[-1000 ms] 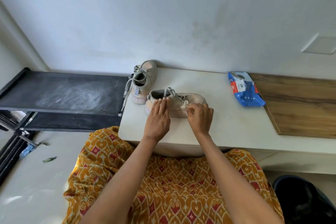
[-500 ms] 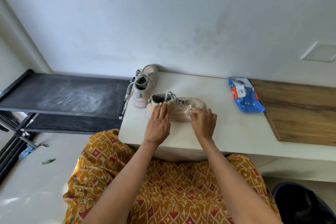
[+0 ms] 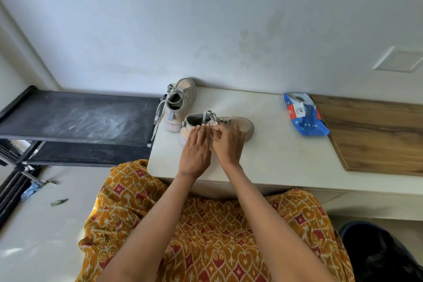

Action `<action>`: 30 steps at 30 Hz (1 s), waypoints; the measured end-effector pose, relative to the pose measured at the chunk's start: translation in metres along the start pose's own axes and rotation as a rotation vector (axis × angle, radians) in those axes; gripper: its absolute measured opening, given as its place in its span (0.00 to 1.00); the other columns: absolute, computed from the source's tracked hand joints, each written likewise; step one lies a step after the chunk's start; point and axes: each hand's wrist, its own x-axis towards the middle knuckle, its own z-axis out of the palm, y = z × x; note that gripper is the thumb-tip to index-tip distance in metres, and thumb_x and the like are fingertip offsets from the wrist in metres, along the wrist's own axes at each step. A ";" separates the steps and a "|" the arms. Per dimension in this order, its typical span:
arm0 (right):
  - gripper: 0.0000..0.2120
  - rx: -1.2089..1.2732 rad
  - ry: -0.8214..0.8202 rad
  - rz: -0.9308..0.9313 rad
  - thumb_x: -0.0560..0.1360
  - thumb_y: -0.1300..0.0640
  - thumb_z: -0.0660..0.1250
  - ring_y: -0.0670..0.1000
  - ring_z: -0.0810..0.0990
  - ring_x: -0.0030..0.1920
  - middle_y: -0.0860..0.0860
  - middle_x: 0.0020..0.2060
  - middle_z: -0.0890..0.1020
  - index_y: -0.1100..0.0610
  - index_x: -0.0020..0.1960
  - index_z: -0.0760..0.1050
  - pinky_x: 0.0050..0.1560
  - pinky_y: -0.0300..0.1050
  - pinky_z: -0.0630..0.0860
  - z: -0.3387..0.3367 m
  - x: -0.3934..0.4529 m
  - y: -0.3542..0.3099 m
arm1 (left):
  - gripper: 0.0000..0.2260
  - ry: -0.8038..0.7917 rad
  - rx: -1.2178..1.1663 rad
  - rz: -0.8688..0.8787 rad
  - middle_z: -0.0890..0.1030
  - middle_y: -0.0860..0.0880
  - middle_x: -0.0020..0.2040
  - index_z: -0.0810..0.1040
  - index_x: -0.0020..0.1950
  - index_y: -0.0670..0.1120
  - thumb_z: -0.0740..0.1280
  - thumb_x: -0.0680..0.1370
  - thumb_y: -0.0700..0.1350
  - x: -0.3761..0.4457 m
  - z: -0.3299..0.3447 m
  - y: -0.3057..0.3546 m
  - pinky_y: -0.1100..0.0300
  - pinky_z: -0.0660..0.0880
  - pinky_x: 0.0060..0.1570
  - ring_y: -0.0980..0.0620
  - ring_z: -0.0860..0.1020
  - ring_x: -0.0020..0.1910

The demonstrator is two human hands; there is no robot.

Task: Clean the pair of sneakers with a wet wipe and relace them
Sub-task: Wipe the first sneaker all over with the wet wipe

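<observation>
- The far sneaker (image 3: 180,104) stands on the upper left part of the white desk (image 3: 274,151), at centre frame. Its long axis runs up the picture, toe toward the wall and heel toward the person. Its grey lace (image 3: 158,117) trails off the desk's left edge.
- The left hand (image 3: 195,151) lies flat on the near side of the near sneaker (image 3: 242,125), fingers straight and together, holding nothing. It is pressing the shoe still, and should keep that weight on so the shoe does not skid while it is rubbed.
- The near sneaker lies just beside the other, nearly touching it. Its long axis runs across the frame, heel to the left and toe to the right.
- The right hand (image 3: 226,142) is pinched shut on a small wad of wet wipe (image 3: 214,123) at the laced top of that shoe (the wad is mostly hidden by the fingers). Short strokes along the shoe's length, working around the laces, would suit this step.
- The blue wipes pack (image 3: 304,114) lies well apart at the right, partly on a wooden board (image 3: 377,135), within reach for a fresh wipe.
</observation>
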 end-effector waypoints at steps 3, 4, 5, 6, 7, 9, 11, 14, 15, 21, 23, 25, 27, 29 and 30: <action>0.05 -0.129 -0.008 -0.046 0.66 0.56 0.75 0.54 0.78 0.40 0.48 0.35 0.83 0.50 0.37 0.79 0.40 0.46 0.69 0.003 -0.004 0.032 | 0.27 -0.009 0.022 -0.012 0.73 0.36 0.65 0.63 0.71 0.34 0.53 0.72 0.41 0.002 -0.006 -0.001 0.50 0.57 0.72 0.40 0.69 0.65; 0.05 -0.141 -0.020 -0.022 0.67 0.56 0.75 0.55 0.78 0.41 0.49 0.36 0.83 0.51 0.38 0.79 0.41 0.46 0.68 0.002 -0.003 0.044 | 0.27 -0.018 0.030 -0.011 0.73 0.36 0.65 0.63 0.71 0.34 0.53 0.72 0.41 0.002 -0.007 -0.001 0.50 0.59 0.71 0.40 0.70 0.64; 0.03 -0.145 -0.035 0.011 0.68 0.55 0.74 0.55 0.77 0.43 0.50 0.38 0.83 0.51 0.40 0.80 0.42 0.47 0.67 0.000 -0.002 0.054 | 0.27 -0.023 0.036 -0.009 0.74 0.37 0.64 0.64 0.71 0.35 0.53 0.72 0.41 0.002 -0.008 -0.001 0.49 0.60 0.70 0.40 0.70 0.64; 0.02 -0.156 -0.059 0.045 0.70 0.55 0.72 0.56 0.77 0.45 0.51 0.39 0.83 0.51 0.41 0.80 0.43 0.48 0.66 -0.003 0.002 0.062 | 0.27 -0.022 0.040 -0.006 0.74 0.37 0.64 0.64 0.70 0.35 0.53 0.72 0.41 0.002 -0.009 -0.001 0.49 0.61 0.69 0.40 0.69 0.63; 0.01 -0.165 -0.082 0.078 0.71 0.55 0.70 0.56 0.76 0.46 0.52 0.41 0.83 0.52 0.43 0.80 0.45 0.48 0.66 -0.006 0.006 0.068 | 0.27 -0.020 0.041 -0.004 0.74 0.37 0.64 0.64 0.70 0.35 0.53 0.72 0.41 0.002 -0.010 -0.001 0.50 0.61 0.69 0.41 0.67 0.63; 0.03 -0.136 -0.088 0.135 0.73 0.57 0.67 0.57 0.75 0.48 0.53 0.44 0.82 0.53 0.44 0.80 0.46 0.48 0.66 -0.013 0.017 0.070 | 0.27 -0.014 0.045 0.000 0.74 0.37 0.64 0.63 0.71 0.35 0.54 0.72 0.41 0.002 -0.011 -0.002 0.51 0.60 0.70 0.42 0.66 0.63; 0.03 -0.004 -0.049 0.148 0.73 0.58 0.68 0.57 0.75 0.50 0.54 0.46 0.80 0.53 0.43 0.80 0.48 0.50 0.68 -0.016 0.026 0.057 | 0.27 -0.021 0.047 -0.005 0.73 0.37 0.64 0.62 0.71 0.35 0.54 0.72 0.41 0.001 -0.011 -0.001 0.50 0.59 0.71 0.41 0.67 0.64; 0.01 0.221 -0.040 -0.019 0.71 0.61 0.69 0.57 0.75 0.47 0.56 0.43 0.80 0.58 0.40 0.78 0.47 0.48 0.70 -0.006 0.026 0.023 | 0.26 -0.047 0.038 -0.023 0.73 0.37 0.65 0.65 0.71 0.35 0.53 0.72 0.40 0.000 -0.012 0.002 0.49 0.61 0.70 0.40 0.70 0.64; 0.02 0.238 -0.067 -0.071 0.72 0.63 0.68 0.57 0.75 0.46 0.56 0.41 0.80 0.59 0.40 0.76 0.46 0.47 0.69 -0.001 0.022 0.017 | 0.26 -0.051 0.037 -0.023 0.73 0.37 0.65 0.65 0.70 0.35 0.52 0.72 0.40 0.000 -0.012 0.002 0.49 0.61 0.71 0.40 0.71 0.64; 0.02 -0.029 -0.152 -0.097 0.74 0.64 0.67 0.60 0.77 0.47 0.58 0.46 0.78 0.62 0.46 0.77 0.40 0.49 0.74 -0.006 0.011 0.071 | 0.27 -0.040 0.056 -0.017 0.73 0.37 0.65 0.64 0.71 0.35 0.53 0.72 0.41 0.001 -0.012 -0.001 0.50 0.60 0.70 0.41 0.67 0.64; 0.04 -0.106 -0.183 -0.057 0.75 0.65 0.65 0.59 0.76 0.49 0.58 0.48 0.76 0.62 0.49 0.77 0.39 0.46 0.70 -0.015 0.021 0.086 | 0.27 -0.035 0.053 -0.022 0.73 0.37 0.65 0.62 0.71 0.35 0.53 0.72 0.41 0.000 -0.011 0.000 0.50 0.59 0.70 0.41 0.66 0.65; 0.04 -0.096 -0.189 0.038 0.76 0.64 0.63 0.59 0.76 0.49 0.58 0.49 0.75 0.61 0.48 0.76 0.38 0.44 0.67 -0.020 0.034 0.085 | 0.27 -0.043 0.041 -0.034 0.72 0.38 0.66 0.62 0.71 0.36 0.53 0.72 0.41 0.000 -0.009 0.000 0.50 0.58 0.71 0.41 0.67 0.65; 0.03 -0.054 -0.164 0.105 0.76 0.63 0.62 0.59 0.75 0.48 0.58 0.49 0.75 0.60 0.46 0.75 0.38 0.45 0.66 -0.020 0.044 0.077 | 0.27 -0.056 0.029 -0.054 0.72 0.38 0.66 0.63 0.71 0.36 0.53 0.72 0.41 0.000 -0.008 0.001 0.49 0.58 0.71 0.40 0.68 0.65; 0.02 -0.065 -0.129 0.068 0.76 0.61 0.63 0.58 0.74 0.49 0.56 0.48 0.77 0.58 0.46 0.74 0.40 0.48 0.68 -0.016 0.047 0.065 | 0.27 -0.068 0.026 -0.055 0.72 0.38 0.66 0.64 0.71 0.36 0.54 0.72 0.41 0.000 -0.008 0.001 0.49 0.57 0.71 0.40 0.69 0.65; 0.01 -0.085 -0.134 0.011 0.75 0.61 0.64 0.58 0.74 0.50 0.55 0.47 0.78 0.57 0.46 0.75 0.42 0.49 0.69 -0.013 0.044 0.062 | 0.27 -0.066 0.033 -0.051 0.72 0.38 0.66 0.64 0.71 0.36 0.53 0.72 0.41 0.000 -0.008 0.001 0.50 0.57 0.72 0.40 0.69 0.65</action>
